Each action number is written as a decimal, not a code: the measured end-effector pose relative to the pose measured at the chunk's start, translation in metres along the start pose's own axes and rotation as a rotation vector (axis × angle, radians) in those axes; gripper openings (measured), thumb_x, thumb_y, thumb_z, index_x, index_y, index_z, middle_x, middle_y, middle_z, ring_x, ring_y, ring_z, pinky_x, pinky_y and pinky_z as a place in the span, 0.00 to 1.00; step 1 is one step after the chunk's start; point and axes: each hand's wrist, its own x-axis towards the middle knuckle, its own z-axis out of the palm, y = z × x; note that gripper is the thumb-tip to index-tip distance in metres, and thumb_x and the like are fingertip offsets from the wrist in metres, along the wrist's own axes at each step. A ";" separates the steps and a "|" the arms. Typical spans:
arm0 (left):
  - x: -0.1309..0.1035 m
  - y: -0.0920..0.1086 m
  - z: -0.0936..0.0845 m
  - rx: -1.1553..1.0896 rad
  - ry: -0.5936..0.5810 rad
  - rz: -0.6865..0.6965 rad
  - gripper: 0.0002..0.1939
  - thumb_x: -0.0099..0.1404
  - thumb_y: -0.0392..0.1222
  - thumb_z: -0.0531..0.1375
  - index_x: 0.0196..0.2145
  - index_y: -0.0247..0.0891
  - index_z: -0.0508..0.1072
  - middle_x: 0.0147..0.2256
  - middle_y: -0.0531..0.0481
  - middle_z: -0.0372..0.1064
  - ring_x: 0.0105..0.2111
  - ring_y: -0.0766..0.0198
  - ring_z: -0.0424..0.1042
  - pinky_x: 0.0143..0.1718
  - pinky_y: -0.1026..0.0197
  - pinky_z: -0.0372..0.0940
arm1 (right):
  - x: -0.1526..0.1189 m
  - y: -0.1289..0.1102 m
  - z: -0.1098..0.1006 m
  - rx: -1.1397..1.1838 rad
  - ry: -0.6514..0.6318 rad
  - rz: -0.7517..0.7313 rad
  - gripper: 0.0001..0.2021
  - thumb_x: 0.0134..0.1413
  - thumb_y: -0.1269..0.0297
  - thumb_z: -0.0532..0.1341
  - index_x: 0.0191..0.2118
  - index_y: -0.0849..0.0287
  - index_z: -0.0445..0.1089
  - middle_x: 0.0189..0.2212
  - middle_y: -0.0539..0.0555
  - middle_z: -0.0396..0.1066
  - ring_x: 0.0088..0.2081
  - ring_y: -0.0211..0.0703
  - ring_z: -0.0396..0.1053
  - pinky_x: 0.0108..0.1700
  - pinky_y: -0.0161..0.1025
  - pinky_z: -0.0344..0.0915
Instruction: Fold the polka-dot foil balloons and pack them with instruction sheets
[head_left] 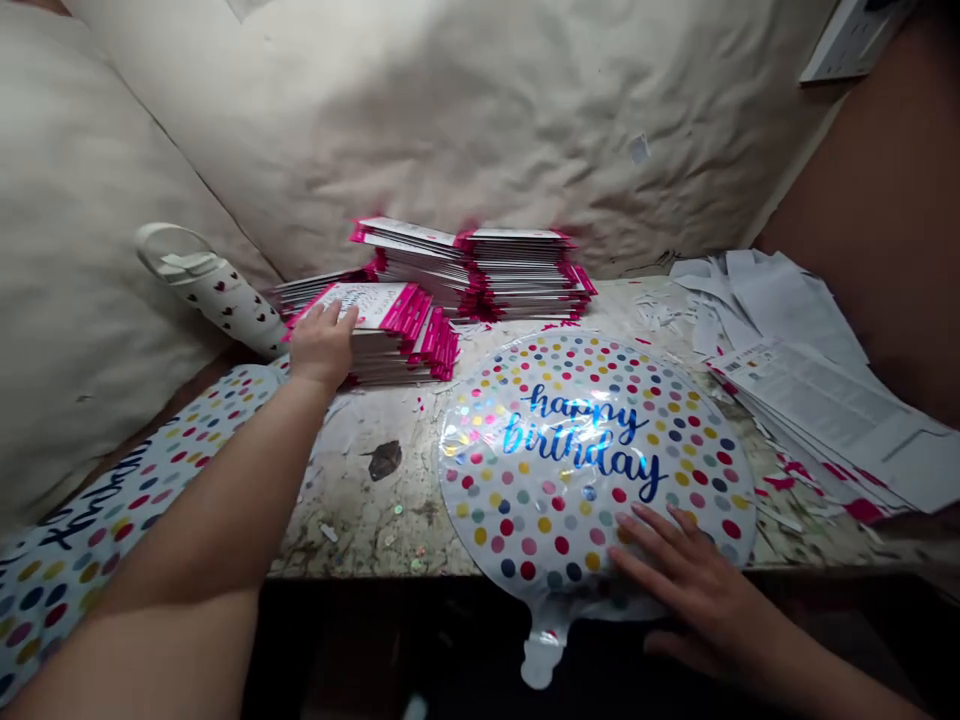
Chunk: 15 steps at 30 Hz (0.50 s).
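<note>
Apparently open, the hands touch packets and a balloon on a stained table, wrinkled sheeting behind.

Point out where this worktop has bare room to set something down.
The main open patch of worktop lies between the left forearm and the balloon, below the near stack; a dark mark and small scraps dot it. Crowded: the back, with more stacks, and the right, with loose papers. The right hand lies on the balloon.
</note>
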 end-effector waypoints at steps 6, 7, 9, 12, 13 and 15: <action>-0.088 0.153 -0.046 -0.500 -0.403 0.745 0.19 0.63 0.41 0.54 0.52 0.40 0.67 0.52 0.45 0.65 0.52 0.57 0.64 0.52 0.53 0.61 | -0.008 -0.012 0.002 -0.079 0.134 -0.049 0.24 0.56 0.77 0.53 0.59 0.58 0.58 0.54 0.59 0.64 0.57 0.51 0.58 0.57 0.53 0.58; -0.107 0.170 -0.056 -0.547 -0.482 0.880 0.24 0.61 0.45 0.57 0.55 0.42 0.63 0.57 0.45 0.58 0.56 0.53 0.59 0.55 0.49 0.58 | -0.006 -0.011 -0.003 -0.011 0.146 -0.011 0.24 0.55 0.77 0.52 0.59 0.60 0.58 0.52 0.60 0.66 0.56 0.49 0.61 0.55 0.49 0.62; -0.137 0.189 -0.069 -0.555 -0.488 0.938 0.31 0.60 0.43 0.58 0.59 0.44 0.56 0.61 0.44 0.52 0.59 0.48 0.54 0.56 0.43 0.55 | 0.001 -0.009 -0.014 0.104 0.171 0.093 0.27 0.53 0.80 0.49 0.59 0.62 0.57 0.50 0.59 0.68 0.53 0.44 0.65 0.52 0.41 0.66; -0.160 0.187 -0.068 -0.552 -0.285 0.865 0.25 0.64 0.33 0.52 0.59 0.37 0.56 0.55 0.41 0.61 0.56 0.52 0.60 0.54 0.48 0.59 | 0.010 -0.006 -0.027 0.156 0.186 0.173 0.30 0.48 0.83 0.47 0.58 0.63 0.59 0.49 0.59 0.69 0.51 0.41 0.67 0.51 0.38 0.67; -0.163 0.183 -0.065 -0.571 -0.214 0.851 0.23 0.65 0.31 0.50 0.58 0.34 0.59 0.52 0.40 0.65 0.53 0.54 0.63 0.53 0.51 0.61 | 0.011 -0.006 -0.029 0.150 0.176 0.159 0.29 0.48 0.82 0.48 0.57 0.62 0.60 0.49 0.59 0.69 0.51 0.42 0.67 0.51 0.38 0.67; -0.165 0.178 -0.058 -0.621 -0.150 0.853 0.19 0.66 0.31 0.49 0.54 0.30 0.63 0.48 0.40 0.69 0.50 0.56 0.66 0.50 0.54 0.64 | 0.011 -0.006 -0.030 0.125 0.128 0.115 0.26 0.50 0.81 0.49 0.55 0.62 0.63 0.49 0.59 0.69 0.51 0.44 0.67 0.51 0.40 0.67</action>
